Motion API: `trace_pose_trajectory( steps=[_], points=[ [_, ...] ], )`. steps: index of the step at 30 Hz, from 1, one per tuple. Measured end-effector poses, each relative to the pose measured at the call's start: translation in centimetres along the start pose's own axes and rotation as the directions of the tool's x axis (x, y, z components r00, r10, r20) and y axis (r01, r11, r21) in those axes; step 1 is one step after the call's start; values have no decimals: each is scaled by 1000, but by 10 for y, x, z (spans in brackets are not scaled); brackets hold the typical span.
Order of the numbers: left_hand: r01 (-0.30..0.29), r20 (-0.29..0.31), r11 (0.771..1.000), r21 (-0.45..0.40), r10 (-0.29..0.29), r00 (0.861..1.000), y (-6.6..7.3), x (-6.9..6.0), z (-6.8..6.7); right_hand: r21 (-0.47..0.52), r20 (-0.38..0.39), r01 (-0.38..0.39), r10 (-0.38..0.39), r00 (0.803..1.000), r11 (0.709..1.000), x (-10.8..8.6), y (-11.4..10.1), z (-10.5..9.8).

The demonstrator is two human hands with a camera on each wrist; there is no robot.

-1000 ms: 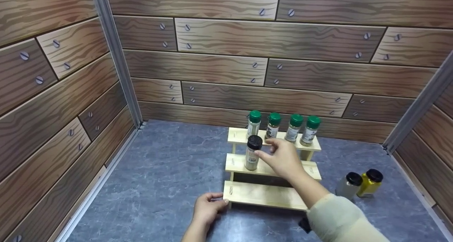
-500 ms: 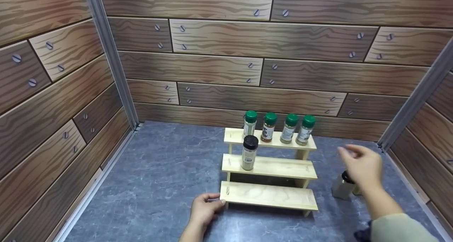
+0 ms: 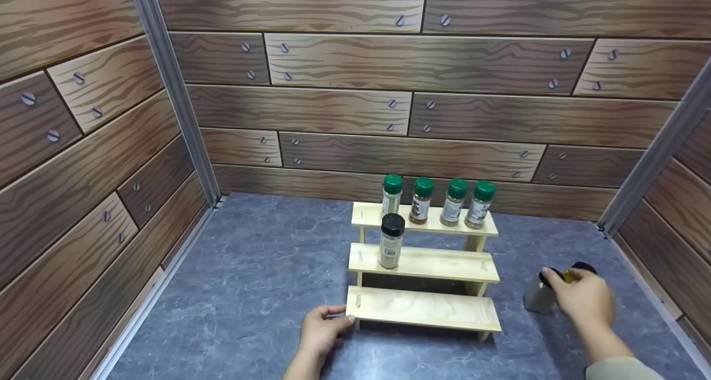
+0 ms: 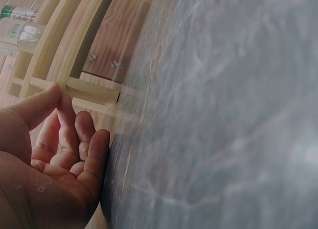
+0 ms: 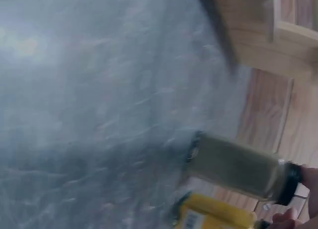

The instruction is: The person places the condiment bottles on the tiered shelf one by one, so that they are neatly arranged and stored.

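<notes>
My left hand [image 3: 321,331] pinches the left front corner of a three-step wooden spice rack [image 3: 422,306] between thumb and forefinger, as the left wrist view [image 4: 64,159] shows too. To the right of the rack, my right hand [image 3: 586,299] is at the black cap of a square-sided jar with grey contents [image 3: 537,299], thumb and fingers about the cap. That jar stands upright in the head view. Right behind it is a yellow jar with a black cap [image 5: 213,211], mostly hidden by the hand in the head view. A black-capped spice jar [image 3: 391,249] stands on the middle step's left end.
Several green-capped spice jars [image 3: 452,205] line the rack's top step. The grey stone-patterned table [image 3: 266,258] spreads around the rack. Wood-print walls [image 3: 344,108] enclose the back and sides, with metal corner posts [image 3: 178,91].
My right hand has left the black-capped jar on the middle step and moved right and down to the grey jar. The left hand keeps its hold on the rack.
</notes>
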State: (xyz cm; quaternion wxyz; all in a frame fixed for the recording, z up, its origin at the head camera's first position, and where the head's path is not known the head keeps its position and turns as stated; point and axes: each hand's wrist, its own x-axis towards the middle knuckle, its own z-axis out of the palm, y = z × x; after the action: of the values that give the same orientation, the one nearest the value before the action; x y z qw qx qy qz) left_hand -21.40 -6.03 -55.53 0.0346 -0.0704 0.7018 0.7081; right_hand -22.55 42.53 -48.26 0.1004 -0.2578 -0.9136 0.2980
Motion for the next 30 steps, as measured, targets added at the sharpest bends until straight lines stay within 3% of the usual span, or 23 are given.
trace_pose_trajectory(
  steps=[3, 8, 11, 19, 22, 26, 30],
  points=[
    [-1, 1, 1000, -5, 1, 1000, -2, 1, -1, -9, -2, 4, -4, 1000, 1000, -2, 0, 5],
    [-5, 0, 1000, -4, 5, 1000, -3, 2, -1, -12, -85, 87, -88, 993, 996, -8, 2, 14],
    [1, 7, 1000, -7, -1, 1000, -3, 2, -1, -13, -110, 98, -98, 989, 995, -10, 5, 17],
    [-4, 3, 1000, -9, 4, 1000, 0, 1, -1, -46, -134, 154, -159, 978, 987, -18, 1, 9],
    [11, -14, 1000, 16, -11, 1000, 1, 0, 0, 3, -185, 197, -193, 964, 980, -24, -12, -1],
    [18, -31, 999, 34, -17, 999, 1, -1, 0, 86, -260, 235, -206, 943, 968, -35, -47, -21],
    [5, -19, 1000, 19, -5, 1000, 0, -1, 1, 153, -372, 318, -244, 896, 936, -50, -86, -35]
  ],
)
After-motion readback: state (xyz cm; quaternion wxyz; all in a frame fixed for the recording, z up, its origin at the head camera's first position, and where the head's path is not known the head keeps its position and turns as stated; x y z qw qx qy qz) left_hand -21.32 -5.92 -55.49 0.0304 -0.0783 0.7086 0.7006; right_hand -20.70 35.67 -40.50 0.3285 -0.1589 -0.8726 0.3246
